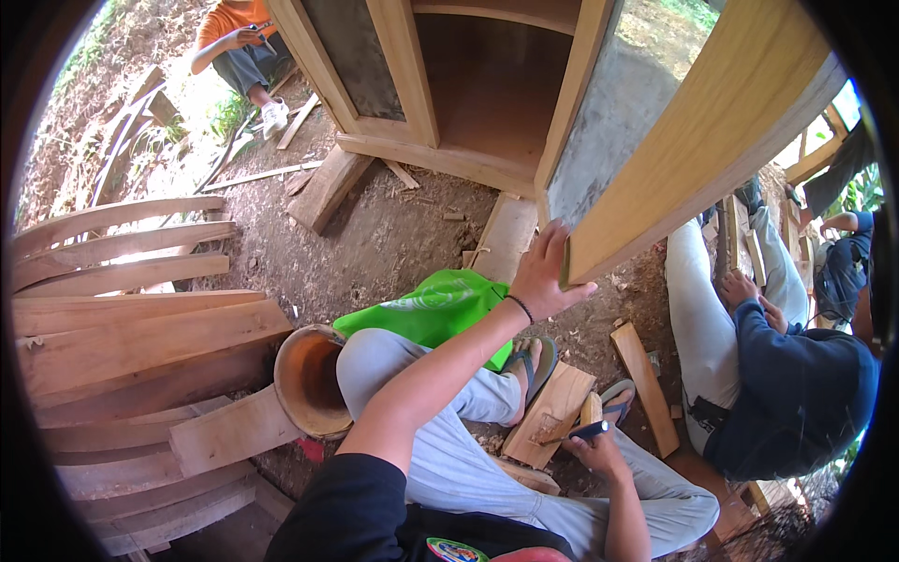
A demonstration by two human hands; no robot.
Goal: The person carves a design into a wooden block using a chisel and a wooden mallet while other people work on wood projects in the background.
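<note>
My left hand [552, 272] grips the lower corner of a glazed wooden cabinet door [702, 140], which swings out toward me from the cabinet [449, 161]. A dark bracelet circles that wrist. Low down near my thigh, my right hand [599, 453] is closed round the dark handle of a thin-bladed hand tool [588, 431]; its exact kind is unclear. The blade points left over a wooden block [554, 412] on the ground. A narrow light-coloured wood piece [592, 408] lies beside the block.
Curved and straight timber pieces [140, 347] are stacked at left, near a brown round container [309, 379]. A green bag [435, 314] lies before my knee. One person [796, 393] sits close at right, another [239, 47] at far left. A loose board [646, 386] lies right.
</note>
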